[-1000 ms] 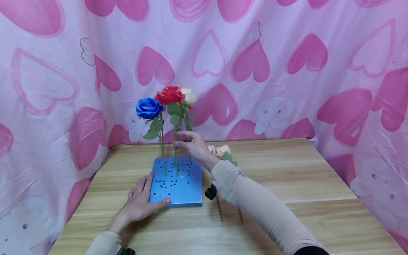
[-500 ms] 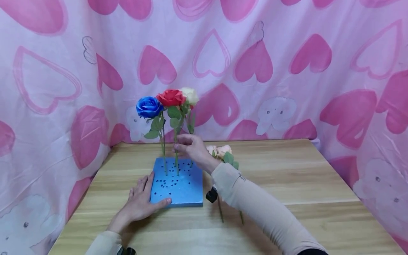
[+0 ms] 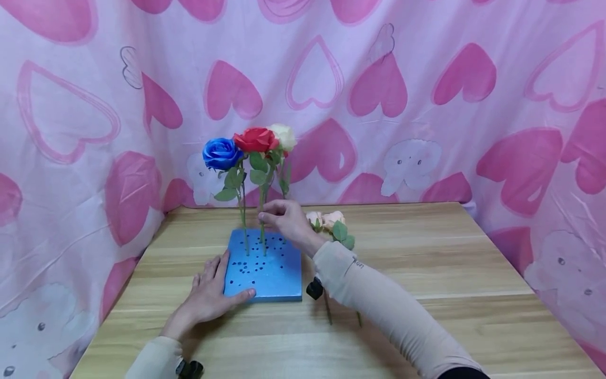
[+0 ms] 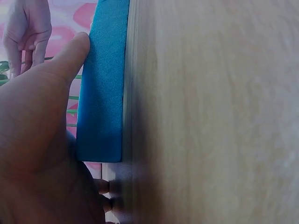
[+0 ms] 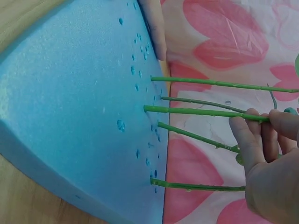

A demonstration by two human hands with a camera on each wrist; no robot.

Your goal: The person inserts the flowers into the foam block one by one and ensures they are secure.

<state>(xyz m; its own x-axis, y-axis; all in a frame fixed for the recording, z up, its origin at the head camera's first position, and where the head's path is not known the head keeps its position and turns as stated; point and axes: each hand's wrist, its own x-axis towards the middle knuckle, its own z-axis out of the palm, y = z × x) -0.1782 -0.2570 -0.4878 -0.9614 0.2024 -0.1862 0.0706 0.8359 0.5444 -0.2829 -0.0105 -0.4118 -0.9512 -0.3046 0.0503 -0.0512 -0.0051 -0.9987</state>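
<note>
Pink heart-print curtain (image 3: 374, 158) behind a wood-grain surface (image 3: 473, 273). Right hand (image 3: 290, 220)'s pinching a rose stem (image 5: 201, 111), left hand (image 3: 208, 295)'s spread against the blue foam block (image 3: 276, 281).

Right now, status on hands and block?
Left hand resting against blue block. Right hand pinching a green stem standing in block. Other stems stand close, might snag.

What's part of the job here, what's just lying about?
In the job: blue block, left hand against it; stem, pinched by right hand; upright blue rose, red rose, white rose.
Lying about: peach roses, loose on table, maybe for later; curtain, backdrop only.
</note>
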